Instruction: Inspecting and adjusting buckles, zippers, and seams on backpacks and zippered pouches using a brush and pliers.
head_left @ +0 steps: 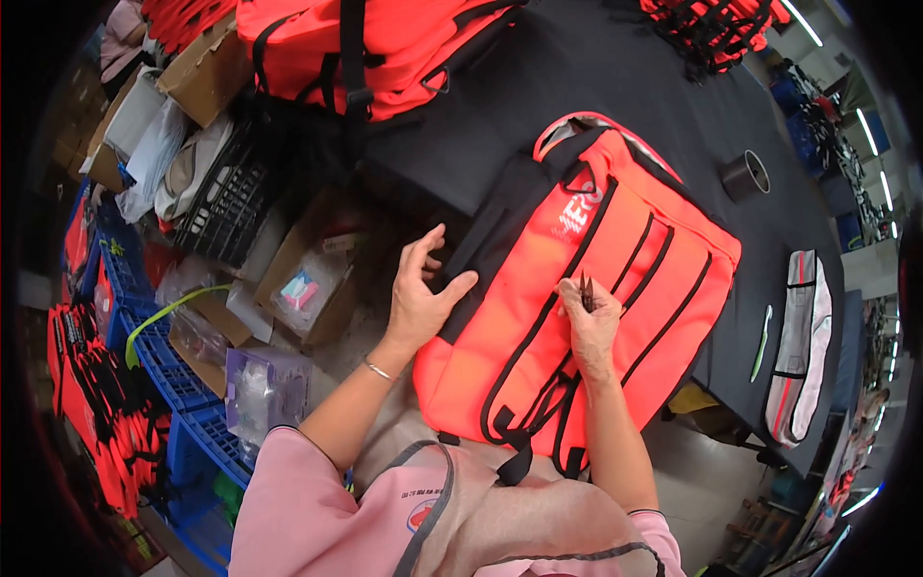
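Note:
A bright orange-red backpack [538, 337] with black straps and piping lies in front of me, on the table's edge and toward my lap. Small dark thread snips [586, 292] are gripped in my right hand [593, 332], their tips pointing away from me over the middle of the bag. My left hand [420, 298] is at the bag's black left side, fingers spread and slightly bent, thumb by the fabric. Nothing shows in that hand. The bag's far end gapes a little, with a pale lining visible.
A black-covered table [461, 135] bears more orange bags [404, 58], a dark cup-like cylinder [745, 176], a green-and-white pen-like tool [761, 341] and a grey strip-shaped piece [800, 346]. To the left are cardboard boxes [317, 288], a blue plastic crate [192, 370] and stacked orange pieces [101, 404].

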Demonstrator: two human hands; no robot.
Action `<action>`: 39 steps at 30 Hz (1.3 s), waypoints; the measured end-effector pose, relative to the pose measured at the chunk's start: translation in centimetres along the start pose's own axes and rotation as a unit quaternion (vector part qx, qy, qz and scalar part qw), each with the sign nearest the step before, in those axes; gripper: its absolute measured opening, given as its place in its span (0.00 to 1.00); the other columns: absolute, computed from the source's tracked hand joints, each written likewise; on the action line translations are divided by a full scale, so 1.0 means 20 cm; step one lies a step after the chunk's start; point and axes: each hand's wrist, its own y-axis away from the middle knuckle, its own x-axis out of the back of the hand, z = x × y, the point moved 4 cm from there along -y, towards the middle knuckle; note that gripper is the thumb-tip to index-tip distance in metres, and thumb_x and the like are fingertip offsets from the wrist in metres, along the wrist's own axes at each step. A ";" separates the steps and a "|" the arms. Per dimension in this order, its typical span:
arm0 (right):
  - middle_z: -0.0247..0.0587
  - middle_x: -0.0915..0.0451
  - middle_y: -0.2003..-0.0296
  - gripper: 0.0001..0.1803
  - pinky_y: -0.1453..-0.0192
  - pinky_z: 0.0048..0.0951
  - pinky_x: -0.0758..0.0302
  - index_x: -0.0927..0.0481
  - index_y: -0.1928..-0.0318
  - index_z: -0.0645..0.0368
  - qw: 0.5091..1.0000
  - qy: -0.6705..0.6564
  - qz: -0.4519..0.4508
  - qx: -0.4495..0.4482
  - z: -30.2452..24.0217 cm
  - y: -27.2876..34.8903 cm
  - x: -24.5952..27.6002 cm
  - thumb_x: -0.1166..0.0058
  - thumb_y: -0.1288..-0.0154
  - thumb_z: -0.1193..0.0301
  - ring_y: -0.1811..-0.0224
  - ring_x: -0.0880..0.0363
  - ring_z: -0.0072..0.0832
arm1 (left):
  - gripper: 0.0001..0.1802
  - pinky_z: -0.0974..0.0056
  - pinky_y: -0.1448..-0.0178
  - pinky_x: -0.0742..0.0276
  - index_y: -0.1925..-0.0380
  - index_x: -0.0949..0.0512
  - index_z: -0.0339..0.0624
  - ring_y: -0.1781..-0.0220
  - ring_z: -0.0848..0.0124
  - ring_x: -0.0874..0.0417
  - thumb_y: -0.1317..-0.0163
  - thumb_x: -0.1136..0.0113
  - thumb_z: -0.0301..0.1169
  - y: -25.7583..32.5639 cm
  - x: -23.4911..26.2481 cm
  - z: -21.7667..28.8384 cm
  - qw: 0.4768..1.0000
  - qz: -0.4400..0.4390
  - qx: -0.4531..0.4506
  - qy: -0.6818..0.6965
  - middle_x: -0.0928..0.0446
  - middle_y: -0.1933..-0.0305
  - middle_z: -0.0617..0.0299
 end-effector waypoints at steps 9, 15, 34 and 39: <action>0.24 0.26 0.78 0.09 0.71 0.16 0.35 0.19 0.68 0.62 0.999 -0.002 0.023 0.022 0.00 -0.01 0.01 0.41 0.33 0.69 0.76 0.31 0.12 | 0.36 0.65 0.39 0.27 0.43 0.29 0.32 0.46 0.72 0.23 0.52 0.26 0.32 0.27 0.03 -0.11 0.871 -0.292 0.225 0.325 0.22 0.47 0.58; 0.30 0.23 0.75 0.11 0.69 0.17 0.35 0.18 0.63 0.64 0.999 0.013 0.018 0.028 0.03 0.00 0.02 0.40 0.33 0.66 0.76 0.31 0.13 | 0.25 0.64 0.51 0.20 0.59 0.22 0.29 0.60 0.69 0.15 0.56 0.25 0.30 0.33 0.07 -0.03 0.973 -0.179 0.101 0.106 0.16 0.62 0.54; 0.23 0.27 0.78 0.10 0.71 0.16 0.38 0.19 0.68 0.61 0.999 -0.004 0.032 0.029 0.00 0.00 0.00 0.40 0.33 0.68 0.76 0.34 0.11 | 0.53 0.62 0.35 0.30 0.36 0.37 0.29 0.41 0.62 0.23 0.62 0.21 0.38 0.24 0.11 0.09 0.985 -0.149 -0.013 -0.091 0.25 0.42 0.45; 0.22 0.28 0.77 0.09 0.72 0.16 0.40 0.19 0.69 0.61 0.999 0.016 0.029 0.029 0.01 0.01 0.00 0.40 0.33 0.69 0.76 0.35 0.10 | 0.54 0.60 0.35 0.29 0.35 0.40 0.32 0.39 0.54 0.23 0.62 0.22 0.36 0.28 0.08 0.00 0.985 -0.151 0.052 -0.067 0.26 0.42 0.42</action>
